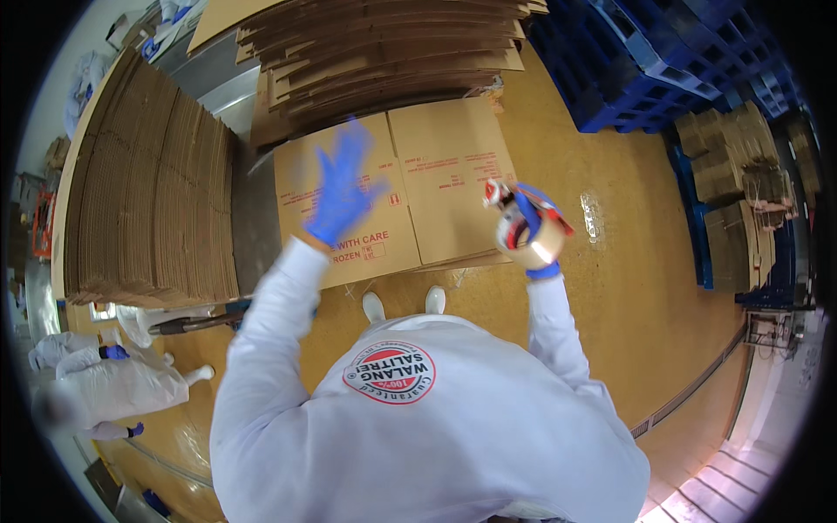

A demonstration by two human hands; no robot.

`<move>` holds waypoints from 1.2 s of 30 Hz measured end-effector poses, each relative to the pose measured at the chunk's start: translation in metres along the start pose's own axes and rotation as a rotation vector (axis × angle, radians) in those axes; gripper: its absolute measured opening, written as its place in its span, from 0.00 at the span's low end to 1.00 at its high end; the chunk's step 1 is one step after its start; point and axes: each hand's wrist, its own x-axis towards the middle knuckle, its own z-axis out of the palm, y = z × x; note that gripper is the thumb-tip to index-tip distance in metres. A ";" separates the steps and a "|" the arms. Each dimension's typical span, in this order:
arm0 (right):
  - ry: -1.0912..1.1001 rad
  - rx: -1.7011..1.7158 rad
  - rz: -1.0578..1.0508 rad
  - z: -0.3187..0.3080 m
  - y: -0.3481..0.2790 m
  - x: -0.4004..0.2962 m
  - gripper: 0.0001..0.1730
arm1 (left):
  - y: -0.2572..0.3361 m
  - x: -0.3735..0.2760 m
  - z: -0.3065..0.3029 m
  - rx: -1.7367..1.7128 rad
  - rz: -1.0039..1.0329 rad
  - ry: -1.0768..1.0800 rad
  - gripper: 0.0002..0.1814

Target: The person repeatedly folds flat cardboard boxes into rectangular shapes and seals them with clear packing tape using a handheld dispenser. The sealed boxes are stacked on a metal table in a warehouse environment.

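A flattened printed cardboard carton (pixel 451 140) lies before me, its red print facing up and a seam running across it. Above its left part my left hand (pixel 343 189), in a blue glove, is spread and empty, blurred by motion. My right hand (pixel 537 219), gloved in blue too, grips a tape dispenser (pixel 500 193) with a wide roll of packing tape (pixel 548 252) at the carton's right edge. Whether the left hand touches the carton I cannot tell.
Stacks of flattened cartons stand at the left (pixel 150 189) and beyond the carton (pixel 392 52). Blue plastic pallets (pixel 608 85) are piled at the upper right, with boxes on a pallet (pixel 726 157) below them. A co-worker in white (pixel 124 386) is at the lower left.
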 end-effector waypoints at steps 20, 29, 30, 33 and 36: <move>-0.277 0.801 0.726 0.059 0.129 0.017 0.17 | 0.071 -0.105 0.138 0.223 -0.225 -0.364 0.54; -1.066 0.924 1.281 0.066 0.162 0.107 0.27 | 0.072 -0.106 0.136 0.216 -0.166 -0.358 0.55; -1.082 0.895 1.237 0.069 0.168 0.113 0.27 | 0.071 -0.106 0.137 0.214 -0.164 -0.347 0.56; -1.105 0.856 1.169 0.080 0.188 0.119 0.25 | 0.072 -0.107 0.137 0.211 -0.170 -0.366 0.56; -1.155 0.801 1.101 0.102 0.193 0.118 0.24 | 0.074 -0.111 0.136 0.203 -0.219 -0.379 0.56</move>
